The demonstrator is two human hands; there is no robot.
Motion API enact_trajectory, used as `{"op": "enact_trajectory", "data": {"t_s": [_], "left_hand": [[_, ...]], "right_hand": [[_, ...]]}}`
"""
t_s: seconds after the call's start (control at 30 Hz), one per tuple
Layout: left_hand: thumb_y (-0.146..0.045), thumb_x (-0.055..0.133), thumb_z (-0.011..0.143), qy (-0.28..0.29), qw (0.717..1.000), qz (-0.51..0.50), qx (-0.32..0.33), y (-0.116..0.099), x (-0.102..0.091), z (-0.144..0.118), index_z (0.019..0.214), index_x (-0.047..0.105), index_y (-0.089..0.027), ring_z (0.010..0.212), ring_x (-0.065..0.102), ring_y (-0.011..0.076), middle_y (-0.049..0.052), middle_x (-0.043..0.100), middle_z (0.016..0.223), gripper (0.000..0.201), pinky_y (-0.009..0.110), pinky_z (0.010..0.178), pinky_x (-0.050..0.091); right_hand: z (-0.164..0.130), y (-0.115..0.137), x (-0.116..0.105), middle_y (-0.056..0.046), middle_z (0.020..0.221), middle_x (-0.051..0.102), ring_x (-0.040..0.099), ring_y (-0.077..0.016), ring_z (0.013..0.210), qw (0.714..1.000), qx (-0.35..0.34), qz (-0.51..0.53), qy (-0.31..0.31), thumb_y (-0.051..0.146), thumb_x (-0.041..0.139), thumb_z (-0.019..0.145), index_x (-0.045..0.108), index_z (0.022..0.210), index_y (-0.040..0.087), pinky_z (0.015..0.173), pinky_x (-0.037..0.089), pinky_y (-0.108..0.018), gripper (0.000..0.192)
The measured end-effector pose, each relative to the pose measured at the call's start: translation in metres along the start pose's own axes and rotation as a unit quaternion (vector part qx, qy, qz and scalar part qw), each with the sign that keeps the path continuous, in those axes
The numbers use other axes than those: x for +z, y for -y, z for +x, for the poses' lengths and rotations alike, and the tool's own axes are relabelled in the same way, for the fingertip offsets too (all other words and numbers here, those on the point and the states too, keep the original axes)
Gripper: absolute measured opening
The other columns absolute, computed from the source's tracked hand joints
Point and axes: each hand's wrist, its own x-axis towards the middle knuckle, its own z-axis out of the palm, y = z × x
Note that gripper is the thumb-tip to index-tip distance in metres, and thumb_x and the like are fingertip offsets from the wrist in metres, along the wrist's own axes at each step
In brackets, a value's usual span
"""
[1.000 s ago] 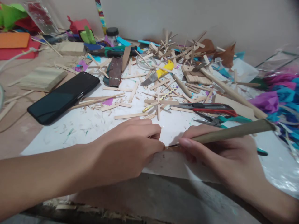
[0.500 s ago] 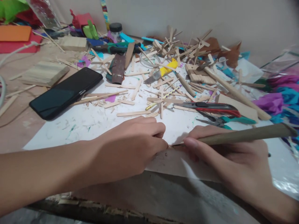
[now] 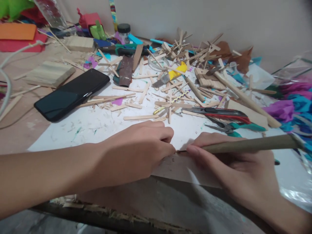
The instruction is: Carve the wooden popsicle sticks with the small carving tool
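My left hand (image 3: pixel 136 152) rests knuckles-up on the white sheet (image 3: pixel 92 130) near the table's front edge, its fingertips pinched on something small that I cannot make out. My right hand (image 3: pixel 234 165) grips a long olive-brown tool handle (image 3: pixel 248 144) that runs off to the right. The tool's thin tip meets my left fingertips at the middle of the sheet's front edge.
A black phone (image 3: pixel 70 94) lies at the left. Wooden craft sticks (image 3: pixel 170 81) litter the sheet's far half. A red utility knife (image 3: pixel 219 113) and green-handled pliers (image 3: pixel 236 127) lie just beyond my right hand. Wood blocks (image 3: pixel 50 73) and coloured paper (image 3: pixel 290 104) surround them.
Both hands stay put at the sheet's front edge. The view has shifted slightly, and the tool handle now lies a bit flatter.
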Motion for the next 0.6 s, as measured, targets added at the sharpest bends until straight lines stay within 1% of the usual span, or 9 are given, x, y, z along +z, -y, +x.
{"op": "enact_trajectory", "data": {"t_s": [0.07, 0.13, 0.2, 0.27, 0.37, 0.5, 0.57, 0.6], "left_hand": [[-0.008, 0.059, 0.102, -0.002, 1.000, 0.006, 0.000, -0.001, 0.000, 0.000, 0.083, 0.071, -0.018, 0.083, 0.053, 0.0172, 0.001, 0.063, 0.093, 0.025, 0.033, 0.073, 0.037], [-0.007, 0.056, 0.104, -0.009, 1.000, 0.009, -0.001, -0.002, 0.000, 0.001, 0.081, 0.070, -0.018, 0.082, 0.052, 0.0169, 0.001, 0.062, 0.092, 0.029, 0.032, 0.073, 0.037], [-0.006, 0.054, 0.105, -0.015, 1.000, 0.007, -0.005, -0.003, 0.000, 0.001, 0.079, 0.068, -0.018, 0.081, 0.052, 0.0164, 0.001, 0.062, 0.089, 0.032, 0.032, 0.073, 0.037], [-0.007, 0.053, 0.106, -0.017, 1.000, 0.000, -0.010, -0.004, 0.000, 0.001, 0.078, 0.067, -0.018, 0.081, 0.052, 0.0158, 0.000, 0.062, 0.089, 0.033, 0.031, 0.072, 0.037], [-0.009, 0.052, 0.108, -0.026, 1.000, -0.007, -0.008, -0.004, 0.001, 0.002, 0.077, 0.069, -0.018, 0.081, 0.052, 0.0153, 0.000, 0.062, 0.089, 0.036, 0.031, 0.072, 0.037], [-0.008, 0.052, 0.108, -0.033, 0.999, -0.005, 0.003, -0.004, 0.000, 0.003, 0.077, 0.072, -0.017, 0.078, 0.051, 0.0154, 0.001, 0.061, 0.087, 0.038, 0.031, 0.070, 0.036], [-0.007, 0.052, 0.107, -0.036, 0.999, -0.006, 0.008, -0.004, 0.000, 0.004, 0.078, 0.074, -0.017, 0.078, 0.052, 0.0154, 0.001, 0.061, 0.086, 0.038, 0.031, 0.070, 0.036], [-0.007, 0.052, 0.106, -0.041, 0.999, -0.005, 0.010, -0.004, 0.000, 0.004, 0.078, 0.074, -0.017, 0.078, 0.052, 0.0154, 0.001, 0.061, 0.086, 0.037, 0.031, 0.070, 0.036]], "right_hand": [[0.003, 0.001, -0.001, -0.001, 0.069, 0.079, 0.068, -0.0169, 0.056, 1.000, 0.024, -0.011, -0.003, 0.032, 0.086, 0.089, 0.082, 0.071, 0.028, 0.050, 0.056, -0.026, 0.019], [0.006, -0.001, -0.002, -0.002, 0.061, 0.075, 0.063, -0.0159, 0.050, 0.998, 0.065, 0.003, 0.008, 0.043, 0.088, 0.088, 0.081, 0.069, 0.026, 0.044, 0.050, -0.026, 0.027], [0.007, -0.007, -0.003, -0.002, 0.055, 0.070, 0.058, -0.0148, 0.046, 0.991, 0.120, 0.053, 0.034, 0.050, 0.089, 0.088, 0.079, 0.068, 0.024, 0.041, 0.045, -0.025, 0.034], [0.007, -0.012, -0.004, -0.001, 0.053, 0.068, 0.057, -0.0135, 0.044, 0.977, 0.166, 0.116, 0.065, 0.049, 0.091, 0.088, 0.077, 0.068, 0.023, 0.041, 0.043, -0.024, 0.036], [0.008, -0.018, -0.005, -0.002, 0.058, 0.069, 0.058, -0.0113, 0.046, 0.958, 0.200, 0.186, 0.087, 0.045, 0.093, 0.087, 0.078, 0.073, 0.020, 0.044, 0.044, -0.021, 0.032], [0.011, -0.019, -0.006, -0.003, 0.058, 0.069, 0.056, -0.0099, 0.042, 0.924, 0.244, 0.287, 0.072, 0.050, 0.088, 0.092, 0.082, 0.083, 0.019, 0.042, 0.045, -0.020, 0.033], [0.011, -0.019, -0.006, -0.002, 0.057, 0.068, 0.057, -0.0104, 0.042, 0.916, 0.247, 0.309, 0.065, 0.050, 0.087, 0.092, 0.081, 0.085, 0.019, 0.041, 0.046, -0.021, 0.033], [0.010, -0.019, -0.005, -0.002, 0.059, 0.069, 0.058, -0.0108, 0.043, 0.917, 0.242, 0.309, 0.063, 0.050, 0.087, 0.092, 0.080, 0.085, 0.019, 0.042, 0.046, -0.021, 0.032]]}}
